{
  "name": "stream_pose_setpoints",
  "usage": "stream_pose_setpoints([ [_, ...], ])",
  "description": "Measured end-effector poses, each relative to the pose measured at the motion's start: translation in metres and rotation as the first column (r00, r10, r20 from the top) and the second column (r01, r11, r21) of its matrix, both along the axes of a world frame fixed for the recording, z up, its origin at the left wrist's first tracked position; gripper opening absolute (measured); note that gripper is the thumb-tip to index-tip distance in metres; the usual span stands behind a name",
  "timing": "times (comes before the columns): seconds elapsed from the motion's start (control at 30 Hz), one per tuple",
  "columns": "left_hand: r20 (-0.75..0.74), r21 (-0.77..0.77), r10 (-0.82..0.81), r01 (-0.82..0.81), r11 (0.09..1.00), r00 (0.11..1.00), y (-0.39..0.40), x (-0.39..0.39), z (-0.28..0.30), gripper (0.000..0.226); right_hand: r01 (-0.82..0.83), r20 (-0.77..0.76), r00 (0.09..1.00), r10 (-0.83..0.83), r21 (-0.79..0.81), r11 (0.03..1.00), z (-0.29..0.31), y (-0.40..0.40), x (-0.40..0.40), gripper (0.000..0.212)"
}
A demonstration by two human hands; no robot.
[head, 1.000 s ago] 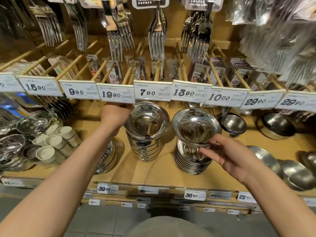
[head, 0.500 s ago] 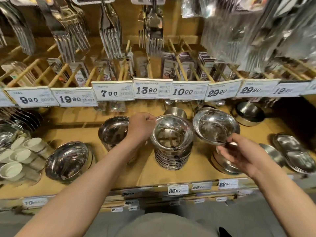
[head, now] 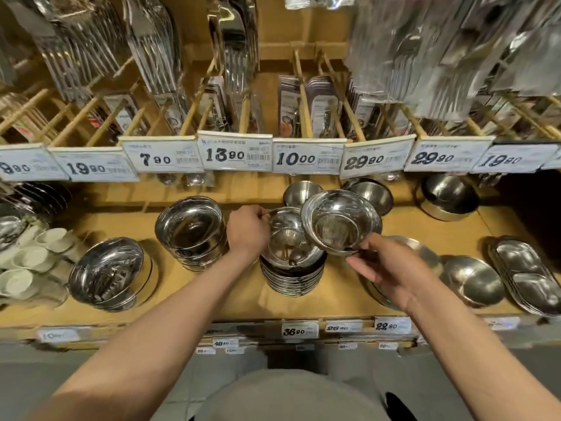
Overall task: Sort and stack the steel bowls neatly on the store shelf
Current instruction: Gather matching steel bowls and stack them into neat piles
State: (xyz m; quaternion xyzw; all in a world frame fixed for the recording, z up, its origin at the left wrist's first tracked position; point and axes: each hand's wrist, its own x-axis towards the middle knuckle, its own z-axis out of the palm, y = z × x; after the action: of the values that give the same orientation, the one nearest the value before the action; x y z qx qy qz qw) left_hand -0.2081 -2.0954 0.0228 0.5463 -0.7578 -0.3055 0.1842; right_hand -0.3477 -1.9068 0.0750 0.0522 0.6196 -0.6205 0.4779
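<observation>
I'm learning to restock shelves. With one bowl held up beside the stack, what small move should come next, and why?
Probably lower the bowl in the right hand leftward onto the stack. It hangs tilted, overlapping the stack's right edge, while the left hand grips the top rim, seemingly steadying it.

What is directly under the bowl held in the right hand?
The right hand holds the raised bowl tilted above the centre stack, whose top bowl the left hand grips. The stack's right rim is covered.

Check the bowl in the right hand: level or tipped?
Tipped. The bowl, pinched at its near rim by the right hand, leans over the stack.
</observation>
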Motion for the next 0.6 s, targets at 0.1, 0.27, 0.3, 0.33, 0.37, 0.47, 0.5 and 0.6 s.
stream_pose_setpoints([
  [0.1,0.022,-0.008,0.019,-0.019,1.000,1.000,0.005,0.000,-0.002,0.022,-0.029,0.043,0.999,0.030,-0.028,0.999,-0.003,-0.006,0.002,0.008],
  [0.27,0.083,0.001,0.049,-0.049,0.999,0.995,0.009,0.003,-0.001,0.020,-0.073,0.049,0.996,0.075,-0.039,0.997,-0.008,-0.014,0.004,0.008],
  [0.3,0.102,0.008,0.042,-0.043,0.999,0.994,0.009,0.004,-0.002,0.020,-0.078,0.046,0.996,0.080,-0.036,0.996,-0.010,-0.015,0.005,0.007],
  [0.33,0.115,0.012,0.034,-0.036,0.999,0.993,0.009,0.005,-0.002,0.020,-0.083,0.046,0.995,0.085,-0.035,0.996,-0.011,-0.016,0.007,0.006],
  [0.37,0.122,0.013,0.026,-0.028,1.000,0.992,0.009,0.006,-0.003,0.020,-0.091,0.047,0.995,0.092,-0.037,0.995,-0.011,-0.017,0.009,0.005],
  [0.47,0.101,0.006,-0.009,0.009,1.000,0.995,0.008,0.008,-0.003,0.020,-0.128,0.058,0.990,0.131,-0.058,0.990,-0.013,-0.019,0.016,0.006],
  [0.5,0.090,0.009,-0.026,0.025,1.000,0.996,0.008,0.009,-0.003,0.021,-0.141,0.061,0.988,0.145,-0.066,0.988,-0.014,-0.019,0.018,0.006],
  [0.6,0.060,0.002,-0.023,0.023,1.000,0.998,0.007,0.014,0.000,0.034,-0.157,0.066,0.985,0.162,-0.073,0.985,-0.016,-0.019,0.025,0.005],
])
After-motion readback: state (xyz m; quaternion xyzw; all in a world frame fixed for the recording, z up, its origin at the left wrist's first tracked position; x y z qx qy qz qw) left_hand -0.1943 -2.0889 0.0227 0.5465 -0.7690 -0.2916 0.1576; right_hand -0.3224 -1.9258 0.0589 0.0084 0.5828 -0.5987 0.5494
